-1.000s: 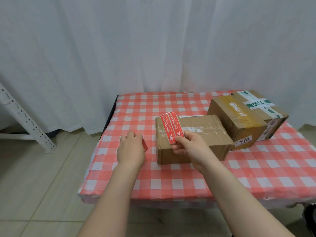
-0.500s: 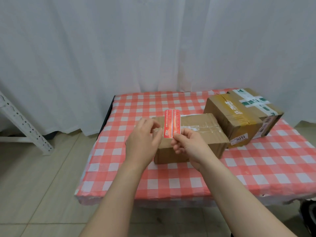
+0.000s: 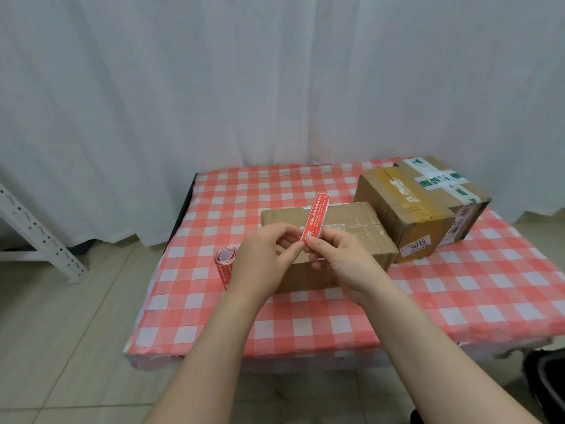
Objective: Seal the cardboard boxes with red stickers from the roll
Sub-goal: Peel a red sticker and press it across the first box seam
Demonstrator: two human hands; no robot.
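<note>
Pinching the lower end of the red sticker (image 3: 315,218), both hands are now working together above the near box (image 3: 348,214). The left hand (image 3: 264,258) is grasping the strip's bottom corner between thumb and forefinger, and the right hand (image 3: 344,261) is gripping the same end from the other side, so the fingertips of the two hands are almost touching. Half a second ago only the right hand was holding the strip while the left was reaching in with its fingers apart, and a second ago the left was resting low on the table (image 3: 305,327) by the sticker roll (image 3: 225,264). The strip is also showing narrower than it did then, when it was reading as two red bands side by side. It is now leaning to the right rather than standing nearly upright, with its top end rising in front of the box's far edge. The roll is now lying uncovered on the checked cloth, just left of the near box and partly behind the left wrist. The near box is sitting mid-table with clear tape along its top seam. The far box (image 3: 422,206), carrying green-and-white tape and a label reading 3013, is sitting just beside its right rear corner, as before. A white curtain (image 3: 275,87) is hanging behind the table.
</note>
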